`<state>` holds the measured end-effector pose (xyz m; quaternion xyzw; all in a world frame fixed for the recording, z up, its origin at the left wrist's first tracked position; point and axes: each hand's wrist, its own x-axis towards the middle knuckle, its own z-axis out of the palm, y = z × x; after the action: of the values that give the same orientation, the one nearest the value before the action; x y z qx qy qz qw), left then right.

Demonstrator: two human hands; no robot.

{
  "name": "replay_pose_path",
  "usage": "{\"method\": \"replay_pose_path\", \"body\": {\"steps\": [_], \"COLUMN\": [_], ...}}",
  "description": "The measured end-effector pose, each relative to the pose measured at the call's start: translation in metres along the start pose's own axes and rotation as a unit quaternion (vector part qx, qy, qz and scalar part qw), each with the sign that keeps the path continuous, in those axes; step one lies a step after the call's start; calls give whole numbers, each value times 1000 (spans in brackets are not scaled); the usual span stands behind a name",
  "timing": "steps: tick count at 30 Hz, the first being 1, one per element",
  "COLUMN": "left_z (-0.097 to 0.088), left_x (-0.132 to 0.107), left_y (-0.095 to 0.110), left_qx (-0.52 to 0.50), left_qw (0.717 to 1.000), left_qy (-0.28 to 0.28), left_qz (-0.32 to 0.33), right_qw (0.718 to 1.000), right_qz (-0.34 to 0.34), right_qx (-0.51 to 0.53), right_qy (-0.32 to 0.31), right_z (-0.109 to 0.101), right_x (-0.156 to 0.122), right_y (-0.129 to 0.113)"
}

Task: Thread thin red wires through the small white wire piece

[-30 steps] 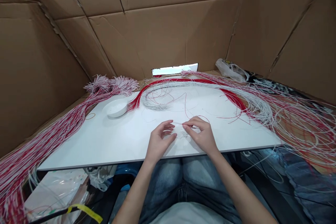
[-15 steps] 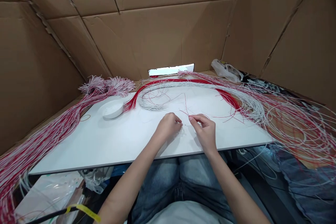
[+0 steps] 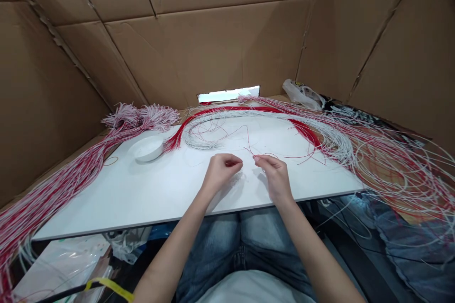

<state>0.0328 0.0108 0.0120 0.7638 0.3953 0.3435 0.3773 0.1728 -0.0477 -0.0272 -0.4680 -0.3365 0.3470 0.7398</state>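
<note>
Near the middle of the white board, my right hand (image 3: 273, 170) is closed in a pinch on the ends of thin red wires (image 3: 249, 144), which stick up and away from the fingertips. My left hand (image 3: 224, 169) faces it a short way to the left, thumb and forefinger pressed together. Whatever is in that pinch, if anything, is too small to make out. Small clear pieces (image 3: 239, 181) lie on the board beside and below the left fingers. The two hands are apart.
A white bowl (image 3: 148, 148) stands at the left of the board (image 3: 159, 199). Red and white wire bundles (image 3: 76, 170) run down the left side. Red wires (image 3: 309, 132) and white wires (image 3: 337, 147) arc across the back and right. Cardboard walls (image 3: 213, 47) surround the board.
My left hand has turned and lifted a little from the small clear pieces, its thumb and forefinger now pinched together. My right hand keeps hold of the red wires, nearly in place.
</note>
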Motion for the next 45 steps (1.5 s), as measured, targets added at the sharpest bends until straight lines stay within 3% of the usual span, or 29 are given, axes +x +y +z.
{"method": "replay_pose_path", "body": {"steps": [3, 6, 11, 16, 24, 27, 29, 32, 35, 39, 45], "left_z": [-14, -23, -24, -24, -24, -24, -24, -24, -24, -24, -25], "left_x": [-18, -33, -46, -53, -56, -56, -56, -56, -57, -58, -57], "left_y": [-3, -11, -30, -34, -35, -34, -33, -33, -34, -35, -32], "left_qx": [-130, -207, -294, -324, -303, -309, -322, -331, -324, -319, -337], "left_qw": [988, 970, 942, 931, 939, 937, 933, 929, 930, 932, 928], "left_qy": [44, 73, 108, 111, 105, 102, 100, 101, 104, 99, 86], "left_qz": [-67, -99, -123, -130, -123, -126, -129, -132, -139, -139, -135], "right_qw": [996, 990, 994, 996, 997, 994, 984, 954, 928, 912, 911], "right_qz": [62, 73, 73, 75, 54, 19, -45, -161, -227, -257, -257], "right_qx": [66, 116, 85, 42, -5, -45, -96, -173, -205, -218, -220], "right_qy": [15, 17, 10, -25, -53, -102, -142, -183, -213, -233, -237], "right_z": [-2, -3, -2, -1, -1, 1, 2, 3, 4, 5, 4], "right_x": [4, 5, 4, 1, 1, -3, -6, -11, -14, -15, -14], "right_y": [-1, -1, -1, -2, 5, 4, 2, -3, -6, -7, -5]}}
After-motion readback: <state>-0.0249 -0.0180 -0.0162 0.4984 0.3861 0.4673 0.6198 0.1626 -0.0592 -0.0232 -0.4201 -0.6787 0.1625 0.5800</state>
